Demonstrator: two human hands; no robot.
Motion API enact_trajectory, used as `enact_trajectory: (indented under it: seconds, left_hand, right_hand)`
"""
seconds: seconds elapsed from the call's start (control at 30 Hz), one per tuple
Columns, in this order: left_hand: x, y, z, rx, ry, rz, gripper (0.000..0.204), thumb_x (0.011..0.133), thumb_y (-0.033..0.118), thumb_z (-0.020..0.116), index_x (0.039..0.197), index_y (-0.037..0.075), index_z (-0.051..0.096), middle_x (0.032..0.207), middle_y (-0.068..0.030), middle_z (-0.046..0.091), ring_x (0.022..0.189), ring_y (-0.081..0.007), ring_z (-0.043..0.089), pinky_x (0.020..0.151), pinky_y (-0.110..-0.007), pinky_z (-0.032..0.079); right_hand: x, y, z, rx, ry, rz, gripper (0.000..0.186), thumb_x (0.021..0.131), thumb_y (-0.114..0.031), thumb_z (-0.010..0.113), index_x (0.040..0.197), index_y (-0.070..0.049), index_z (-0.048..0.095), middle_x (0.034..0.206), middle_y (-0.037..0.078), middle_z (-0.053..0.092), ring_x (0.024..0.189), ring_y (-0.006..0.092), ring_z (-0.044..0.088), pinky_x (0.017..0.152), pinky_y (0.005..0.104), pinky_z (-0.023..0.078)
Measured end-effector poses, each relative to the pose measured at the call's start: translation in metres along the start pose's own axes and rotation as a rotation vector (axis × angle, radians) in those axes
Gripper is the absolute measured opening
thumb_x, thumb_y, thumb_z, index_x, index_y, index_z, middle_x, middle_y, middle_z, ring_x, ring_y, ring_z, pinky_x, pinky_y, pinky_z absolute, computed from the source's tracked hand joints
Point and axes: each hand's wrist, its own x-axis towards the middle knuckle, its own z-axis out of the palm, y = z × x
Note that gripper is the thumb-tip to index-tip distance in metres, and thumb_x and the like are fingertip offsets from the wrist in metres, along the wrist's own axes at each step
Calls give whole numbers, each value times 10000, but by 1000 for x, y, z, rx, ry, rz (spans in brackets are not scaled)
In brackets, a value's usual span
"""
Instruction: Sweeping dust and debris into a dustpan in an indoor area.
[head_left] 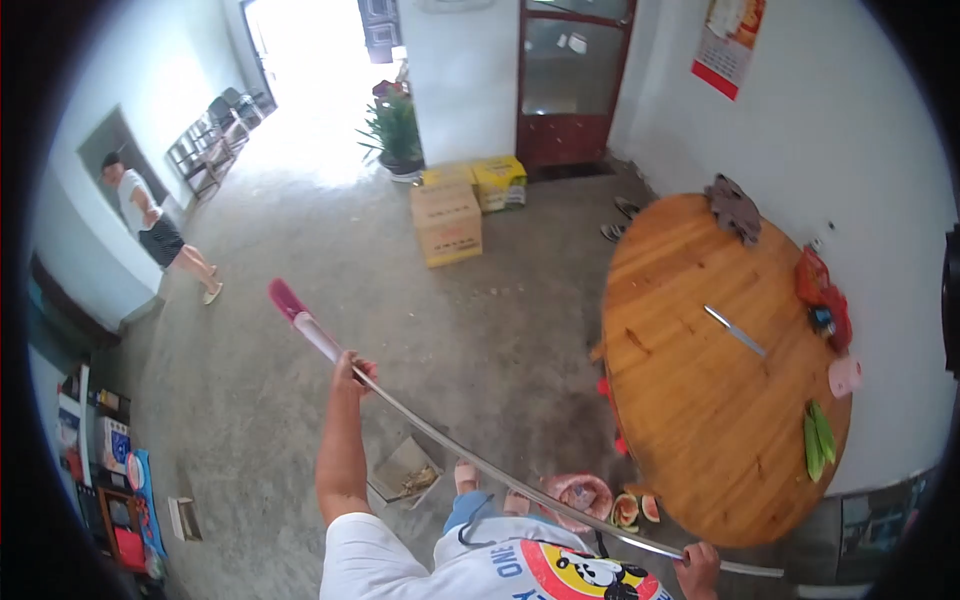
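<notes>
I hold a long broom across my front, its pale metal handle (440, 437) slanting from upper left to lower right. Its magenta head (286, 299) is raised at the far left end, with a pale pink socket behind it. My left hand (355, 371) is closed round the handle just below that socket. Close to the handle's other end, my right hand (698, 568) grips it beside the table's near edge. Beneath the handle, near my feet, lies an open box-like container (405, 473) with brownish scraps inside.
A round wooden table (670, 400) at the right bears a knife (735, 331), green corn cobs (819, 440) and a cloth (735, 210). By my feet are a pink bag-lined bin (578, 498) and melon rinds (625, 510). Cartons (447, 225) stand ahead; a person (150, 215) walks at left.
</notes>
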Motion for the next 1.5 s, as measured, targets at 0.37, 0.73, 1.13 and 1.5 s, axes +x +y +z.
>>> enact_trajectory:
  seconds: [0.37,0.73,1.13,1.5]
  left_hand:
    - [-27,-6,5,-99,-188,148,137,775,175,488,708,58,460,702,-174,591,717,-346,635,614,-452,532]
    - [-19,-10,12,-121,-268,92,184,776,186,504,831,14,471,781,-221,604,731,-331,636,636,-410,538]
    - [-59,-106,-130,353,233,236,542,896,513,414,1046,14,565,786,-125,651,701,-201,633,681,-372,448]
    - [-47,-285,-294,430,782,143,896,579,360,828,1244,-38,379,1100,-173,563,1062,-302,527,927,-391,397]
  right_hand:
    - [-5,3,-2,-94,-403,158,226,650,-165,738,746,-72,555,717,129,568,729,340,566,638,424,451]
    - [-65,49,38,121,-788,181,274,674,-350,692,649,-93,599,621,137,590,616,326,596,549,425,454]
    - [-13,48,192,337,-1016,165,310,717,-329,677,755,-34,594,670,151,603,666,341,586,588,437,439]
    - [137,-142,214,279,-1148,336,382,741,-349,690,803,26,651,671,138,620,654,228,619,600,359,463]
